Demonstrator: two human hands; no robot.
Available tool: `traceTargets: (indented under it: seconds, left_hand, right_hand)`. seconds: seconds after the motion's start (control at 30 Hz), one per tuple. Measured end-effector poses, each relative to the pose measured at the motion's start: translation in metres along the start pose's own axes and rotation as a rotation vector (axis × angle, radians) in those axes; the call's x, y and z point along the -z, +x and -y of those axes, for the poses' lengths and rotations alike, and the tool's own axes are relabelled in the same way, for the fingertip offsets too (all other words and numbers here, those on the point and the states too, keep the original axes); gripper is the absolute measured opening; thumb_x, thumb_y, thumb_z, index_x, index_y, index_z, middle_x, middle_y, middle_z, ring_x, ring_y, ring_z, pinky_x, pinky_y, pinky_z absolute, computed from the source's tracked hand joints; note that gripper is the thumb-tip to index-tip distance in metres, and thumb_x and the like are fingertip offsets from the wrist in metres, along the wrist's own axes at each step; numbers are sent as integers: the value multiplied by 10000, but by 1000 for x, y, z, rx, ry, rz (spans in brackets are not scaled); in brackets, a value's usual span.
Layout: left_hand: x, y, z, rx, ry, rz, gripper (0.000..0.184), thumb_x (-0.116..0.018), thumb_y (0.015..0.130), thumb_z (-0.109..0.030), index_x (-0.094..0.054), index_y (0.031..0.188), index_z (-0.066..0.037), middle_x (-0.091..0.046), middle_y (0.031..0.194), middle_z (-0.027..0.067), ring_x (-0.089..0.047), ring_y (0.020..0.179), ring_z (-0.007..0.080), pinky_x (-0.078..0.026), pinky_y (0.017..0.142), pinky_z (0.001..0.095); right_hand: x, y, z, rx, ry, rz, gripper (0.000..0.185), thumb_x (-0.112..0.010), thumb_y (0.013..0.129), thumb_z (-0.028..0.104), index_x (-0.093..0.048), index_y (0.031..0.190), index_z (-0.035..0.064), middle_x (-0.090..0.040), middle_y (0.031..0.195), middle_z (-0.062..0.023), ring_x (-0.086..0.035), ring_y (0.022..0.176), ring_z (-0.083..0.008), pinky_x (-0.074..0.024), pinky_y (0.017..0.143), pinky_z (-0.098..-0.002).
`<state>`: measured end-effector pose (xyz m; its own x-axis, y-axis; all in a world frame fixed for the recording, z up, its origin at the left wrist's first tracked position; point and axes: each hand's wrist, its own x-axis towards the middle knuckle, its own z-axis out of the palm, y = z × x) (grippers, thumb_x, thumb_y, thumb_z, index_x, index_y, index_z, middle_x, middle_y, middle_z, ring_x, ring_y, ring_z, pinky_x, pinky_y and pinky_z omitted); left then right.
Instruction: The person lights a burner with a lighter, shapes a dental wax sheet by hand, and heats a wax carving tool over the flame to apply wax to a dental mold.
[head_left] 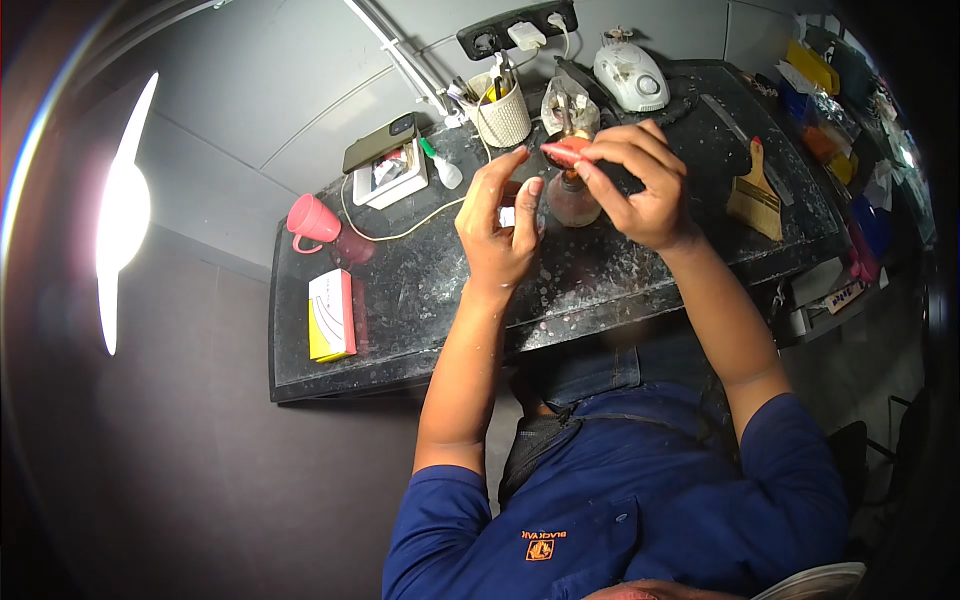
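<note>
In my right hand (640, 185), thumb and fingertips pinch a thin red strip (567, 151), which looks like wax. It is above a small round glass burner (574, 205) on the black bench; whether a flame burns I cannot tell. My left hand (503, 220) is raised beside the burner, fingers curled and thumb up. A small white piece (507, 217) shows within its grip, mostly hidden by the fingers. The left fingertips are near the strip's left end, apart from it.
On the dusty black bench (420, 285) stand a pink mug (314, 222), a yellow-white box (331, 315), a phone (381, 144) on a white box, a dropper bottle (446, 172), a pen cup (502, 118), a white device (631, 77) and a brush (757, 195). A cable (410, 232) crosses the left side.
</note>
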<state>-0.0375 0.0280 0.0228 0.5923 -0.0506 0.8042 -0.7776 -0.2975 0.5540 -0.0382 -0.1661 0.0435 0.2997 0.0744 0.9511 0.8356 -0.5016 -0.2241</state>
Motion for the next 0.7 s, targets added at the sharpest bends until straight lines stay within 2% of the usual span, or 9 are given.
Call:
traceTargets:
  seconds: [0.13, 0.2, 0.47, 0.53, 0.7]
  left_hand:
    - [1, -1, 1, 46, 3, -10, 302, -692, 884, 5, -634, 1180, 23, -682, 1096, 155, -673, 728, 139, -532, 666, 258]
    - [0, -1, 1, 28, 31, -7, 267, -660, 939, -55, -635, 1188, 37, -697, 1079, 126, -653, 746, 105, -538, 672, 242]
    - [1, -1, 0, 32, 47, 2, 239, -658, 945, -72, -646, 1162, 28, -696, 1057, 114, -653, 738, 105, -525, 664, 233]
    - [0, 0, 1, 32, 50, 4, 236, -658, 946, -75, -647, 1158, 28, -695, 1052, 111, -653, 738, 105, -524, 663, 233]
    - [1, 0, 0, 19, 43, 6, 232, -654, 951, -84, -646, 1153, 29, -691, 1048, 114, -649, 732, 106, -521, 661, 230]
  right_hand:
    - [-3, -5, -17, -75, -103, 41, 128, -769, 767, 65, -720, 886, 63, -695, 881, -52, -614, 817, -241, -493, 746, -329]
    - [-4, -7, -19, -77, -109, 72, 130, -765, 765, 66, -726, 889, 66, -688, 887, -49, -607, 826, -238, -493, 752, -328]
    - [-6, -10, -21, -81, -89, 139, 124, -747, 774, 70, -742, 898, 67, -664, 913, -53, -589, 849, -237, -489, 774, -339]
    - [-5, -10, -19, -139, -87, 165, 108, -737, 782, 79, -741, 890, 68, -664, 911, -54, -583, 857, -236, -481, 789, -337]
    - [-4, -7, -21, -91, -59, 134, 113, -735, 797, 107, -753, 907, 93, -664, 921, -43, -574, 863, -231, -470, 804, -335]
